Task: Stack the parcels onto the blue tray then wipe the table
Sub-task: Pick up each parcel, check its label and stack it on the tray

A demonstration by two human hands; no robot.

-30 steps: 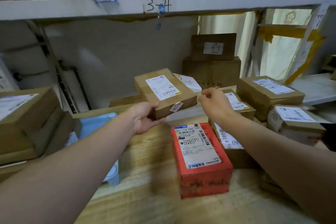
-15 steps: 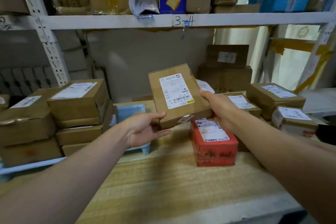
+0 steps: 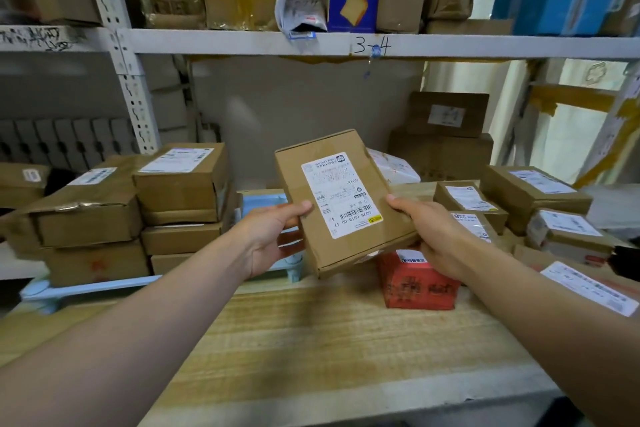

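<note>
1. We hold a flat brown parcel [image 3: 341, 199] up off the surface [image 3: 346, 340], tilted with its white label facing us. Our left hand [image 3: 268, 236] grips its left edge, thumb on top and fingers underneath. Our right hand [image 3: 424, 236] clasps its right lower corner, thumb on the top face.

2. The blue tray [image 3: 86, 288] sits to the left. Several brown parcels [image 3: 180, 184] are stacked on it in two or three layers, so we judge the stacking well under way. How much of the tray is bare we cannot tell, since only its front rim and a strip behind the held parcel show.

3. Parcels are left on the surface to the right: a red parcel [image 3: 419, 279] just below our right hand, a cluster of small brown boxes [image 3: 533, 192] behind it, and a labelled box [image 3: 588, 288] at the right edge. Two larger cartons [image 3: 446, 135] stand at the back against the wall; whether they belong to the job we cannot say.

4. We judge the parcel in hand to be bound for the tray stack, with the right-side parcels to follow it.

5. Wiping has not begun as far as we can see. No cloth is in view, and the wooden surface nearest us lies bare between our arms.
</note>
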